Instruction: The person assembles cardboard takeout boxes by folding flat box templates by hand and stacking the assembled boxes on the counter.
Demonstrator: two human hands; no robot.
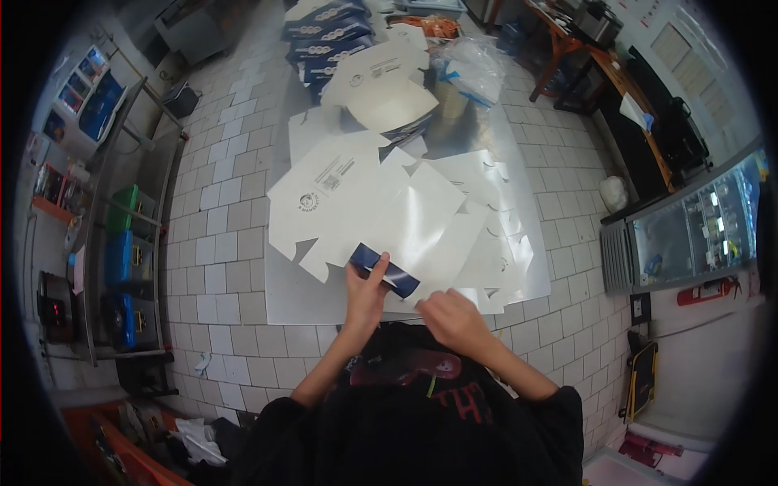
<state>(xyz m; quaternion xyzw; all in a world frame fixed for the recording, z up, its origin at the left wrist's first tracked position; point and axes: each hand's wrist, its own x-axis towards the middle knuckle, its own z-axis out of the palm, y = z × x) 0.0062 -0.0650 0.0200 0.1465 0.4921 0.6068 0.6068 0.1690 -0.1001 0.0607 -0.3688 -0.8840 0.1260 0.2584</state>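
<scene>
A large white cardboard box blank (373, 211) with printed black marks lies on top of other flat blanks on the metal table. Its near flap is folded up, showing a dark blue outer face (399, 280). My left hand (369, 292) is closed on this flap, thumb on top and fingers beneath. Just right of it, my right hand (454, 317) is curled with its fingertips pinched at the blank's near edge; the exact contact is partly hidden. More white blanks (506, 255) lie beneath and to the right.
Folded dark blue boxes (328, 40) are stacked at the table's far left. A curved white blank (393, 105) rests in front of them. Clear plastic bags (474, 65) and a tray of orange food (433, 28) sit at the far right. Shelving (134, 243) stands left.
</scene>
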